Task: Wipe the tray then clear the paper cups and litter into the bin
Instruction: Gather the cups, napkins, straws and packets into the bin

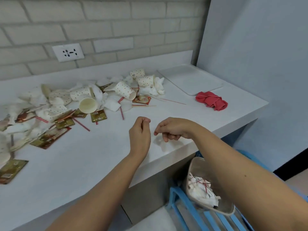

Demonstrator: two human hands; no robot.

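- Both our hands hover mid-frame over the near edge of the white counter (75, 164), close together but not touching.
- Left hand (140, 133): curled into a loose fist, thumb resting on top of the index finger. We can't see anything in it.
- Right hand (171, 129): fingers tucked under, palm down, and nothing visible in that one either.
- The tray (190, 79) sits upper right, tucked into the corner of the counter by the blue wall. It's bare.
- The red cloth (211, 100) is bunched up on the counter, just beside the tray's near corner.
- The paper cups (125, 90), the dotted ones, lie tipped over across the left and middle of the frame, mixed in with crumpled tissues (110, 103), sachets (98, 115) and red-striped stirrers (122, 113). Proper mess tbh.
- The bin (194, 165) is lower right, below the counter edge and partly under our right forearm, resting on a blue slatted frame (183, 205). There are tissues and a few stirrers inside.
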